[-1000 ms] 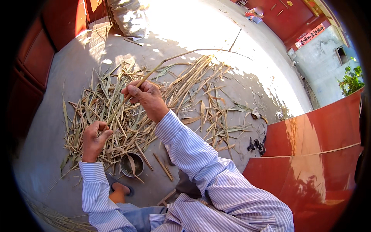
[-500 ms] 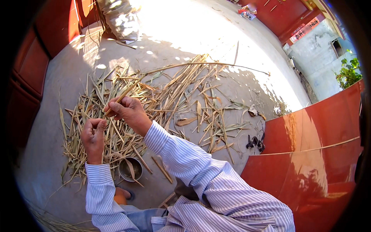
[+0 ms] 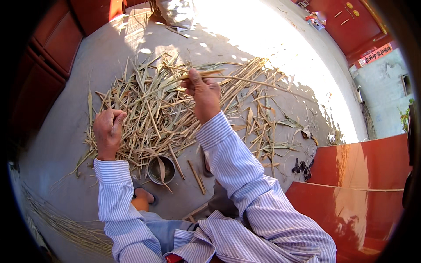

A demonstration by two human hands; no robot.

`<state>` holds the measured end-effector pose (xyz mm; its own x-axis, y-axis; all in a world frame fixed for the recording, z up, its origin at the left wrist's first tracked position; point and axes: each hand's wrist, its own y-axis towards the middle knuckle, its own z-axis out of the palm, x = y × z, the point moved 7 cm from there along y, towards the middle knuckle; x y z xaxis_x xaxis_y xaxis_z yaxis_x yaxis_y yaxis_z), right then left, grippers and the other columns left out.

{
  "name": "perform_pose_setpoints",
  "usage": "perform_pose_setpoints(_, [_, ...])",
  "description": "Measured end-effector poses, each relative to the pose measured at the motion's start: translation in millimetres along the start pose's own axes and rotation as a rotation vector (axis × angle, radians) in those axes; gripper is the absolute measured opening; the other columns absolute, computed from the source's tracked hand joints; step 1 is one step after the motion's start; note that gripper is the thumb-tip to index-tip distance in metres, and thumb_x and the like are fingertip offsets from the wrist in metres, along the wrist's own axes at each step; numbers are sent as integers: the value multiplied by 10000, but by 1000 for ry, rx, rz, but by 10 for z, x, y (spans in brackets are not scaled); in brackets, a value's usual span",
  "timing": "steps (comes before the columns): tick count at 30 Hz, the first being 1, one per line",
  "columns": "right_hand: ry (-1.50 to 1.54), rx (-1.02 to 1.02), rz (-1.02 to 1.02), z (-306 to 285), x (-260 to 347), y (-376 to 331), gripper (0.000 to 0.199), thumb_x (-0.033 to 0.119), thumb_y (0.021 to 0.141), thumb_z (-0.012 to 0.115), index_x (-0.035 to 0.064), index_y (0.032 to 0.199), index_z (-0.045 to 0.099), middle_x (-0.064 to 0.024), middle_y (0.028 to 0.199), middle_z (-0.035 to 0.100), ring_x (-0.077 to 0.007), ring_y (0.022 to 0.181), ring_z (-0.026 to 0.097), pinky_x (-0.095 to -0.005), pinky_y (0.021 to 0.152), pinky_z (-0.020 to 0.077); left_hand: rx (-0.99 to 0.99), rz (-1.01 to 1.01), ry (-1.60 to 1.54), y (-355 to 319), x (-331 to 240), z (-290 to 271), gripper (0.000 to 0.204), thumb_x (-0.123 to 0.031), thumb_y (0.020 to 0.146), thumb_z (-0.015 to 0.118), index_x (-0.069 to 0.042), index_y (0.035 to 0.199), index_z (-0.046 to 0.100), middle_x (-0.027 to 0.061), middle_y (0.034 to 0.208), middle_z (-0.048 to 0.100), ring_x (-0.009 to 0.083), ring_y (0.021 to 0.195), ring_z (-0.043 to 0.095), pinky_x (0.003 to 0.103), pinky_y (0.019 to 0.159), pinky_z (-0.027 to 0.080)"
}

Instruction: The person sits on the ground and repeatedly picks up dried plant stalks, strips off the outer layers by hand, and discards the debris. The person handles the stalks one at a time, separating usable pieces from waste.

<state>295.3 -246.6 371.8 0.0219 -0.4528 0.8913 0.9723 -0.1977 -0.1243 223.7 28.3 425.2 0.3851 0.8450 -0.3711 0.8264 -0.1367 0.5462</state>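
My right hand (image 3: 202, 93) grips a long, thin dry reed stalk (image 3: 245, 80) between thumb and fingers. The stalk runs out to the right, over a heap of dry stalks and leaves (image 3: 149, 103). Lower on the left, my left hand (image 3: 108, 131) is closed, thumb pressed to the curled fingers, above the heap's left edge. Whatever it pinches is too small or hidden to tell. The two hands are well apart.
A metal bowl (image 3: 161, 170) with a dry leaf across it stands near my feet. Long stalks (image 3: 66, 223) lie at lower left. A red panel (image 3: 351, 175) rises on the right, red furniture (image 3: 55, 48) at far left. A pale sack (image 3: 177, 15) is at the back.
My right hand has moved away from the left, up and to the right, with the stalk. The left hand stays closed low on the left. The view has shifted a little.
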Motion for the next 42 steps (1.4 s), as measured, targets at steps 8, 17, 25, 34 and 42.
perform_pose_setpoints(8, [183, -82, -70, -313, 164, 138, 233, 253, 912, 674, 35, 966, 614, -61, 838, 682, -144, 738, 680, -202, 570, 538, -23, -105, -34, -113, 283, -195, 157, -214, 848, 694, -77, 835, 619, 40, 720, 624, 228, 654, 574, 348, 690, 381])
perform_pose_setpoints(17, [177, 367, 244, 390, -208, -250, 265, 244, 972, 580, 40, 1141, 598, -73, 1000, 690, -125, 865, 656, -214, 690, 550, 84, 13, -246, 100, -366, 325, 244, -281, 848, 708, -41, 821, 673, 77, 721, 637, 255, 655, 565, 364, 627, 413])
perform_pose_setpoints(25, [-4, 343, 289, 423, -448, -271, 218, 218, 953, 613, 35, 1066, 647, -71, 981, 710, -133, 837, 692, -191, 602, 542, -42, -86, -561, -59, -111, 255, 162, -207, 815, 725, -53, 790, 683, 77, 685, 644, 241, 624, 607, 379, 631, 452])
perform_pose_setpoints(34, [32, 209, 227, 286, -393, -249, 218, 279, 932, 647, 64, 949, 614, -24, 781, 635, -98, 716, 619, -184, 565, 505, -167, 302, 78, -64, -394, 62, 232, -274, 744, 741, -118, 710, 574, 36, 623, 558, 214, 635, 574, 372, 630, 432])
perform_pose_setpoints(42, [411, 27, 342, -388, -208, 164, 149, 234, 907, 676, 93, 878, 636, -27, 764, 659, -147, 721, 654, -234, 568, 521, -327, 395, 292, 132, -562, -750, 165, -182, 752, 756, -108, 794, 614, 10, 686, 590, 180, 652, 555, 330, 622, 388])
